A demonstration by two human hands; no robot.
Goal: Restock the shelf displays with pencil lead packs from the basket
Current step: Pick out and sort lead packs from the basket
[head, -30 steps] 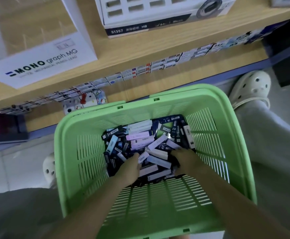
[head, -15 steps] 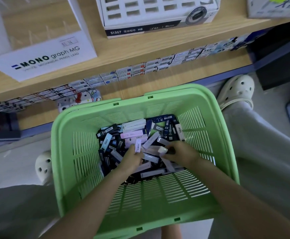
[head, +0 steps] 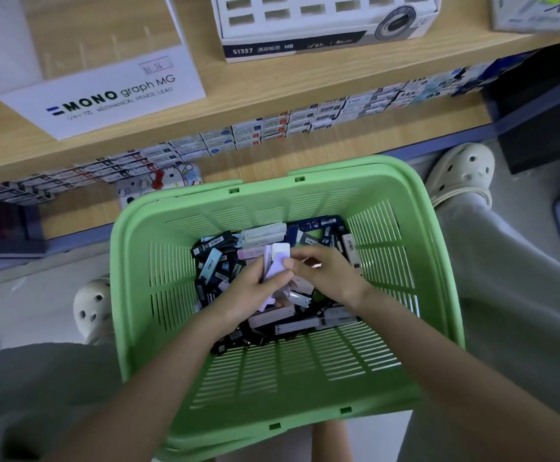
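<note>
A green slotted basket (head: pixel 438 295) sits between my knees, holding a heap of pencil lead packs (head: pixel 265 238), dark and pale ones mixed. My left hand (head: pixel 255 295) grips a small stack of pale lilac packs (head: pixel 277 261) raised above the heap. My right hand (head: pixel 325 275) pinches the top pack of that stack with thumb and fingers. On the wooden shelf above stand a MONO graph MG display box (head: pixel 105 95), looking empty inside, and a white slotted display box (head: pixel 322 25) labelled S1357 HB.
A lower shelf edge carries a long row of small boxed lead packs (head: pixel 272 126), with a cartoon-print item (head: pixel 168 181) beside them. My pale clogs (head: pixel 462 171) flank the basket on the tiled floor. A dark cabinet (head: pixel 545 121) stands at right.
Both hands were digging flat in the heap; now they have risen together, the left holding a gathered stack of pale packs and the right pinching at its top.
</note>
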